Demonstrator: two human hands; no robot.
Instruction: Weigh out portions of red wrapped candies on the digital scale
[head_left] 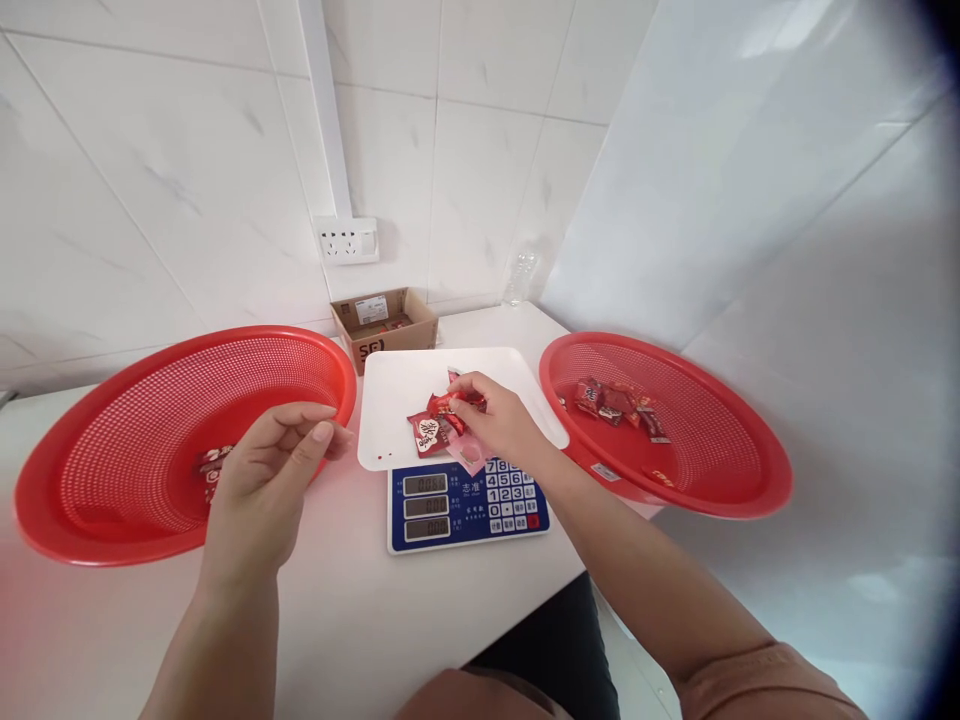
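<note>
My right hand is over the white weighing tray, its fingers closed on a small red snack packet. Beneath and beside those fingers lie several more packets, among them a dark red one with a white label and a pink one. The tray belongs to a scale with a blue keypad panel and three grey displays. My left hand is raised left of the tray, in front of a red basket, with fingers loosely curled and a small gap to the thumb. I make out nothing in it.
The left red mesh basket holds some packets, partly hidden by my left hand. Another red basket at right contains several red packets. Behind the tray are a cardboard box and a clear plastic bottle against the tiled wall.
</note>
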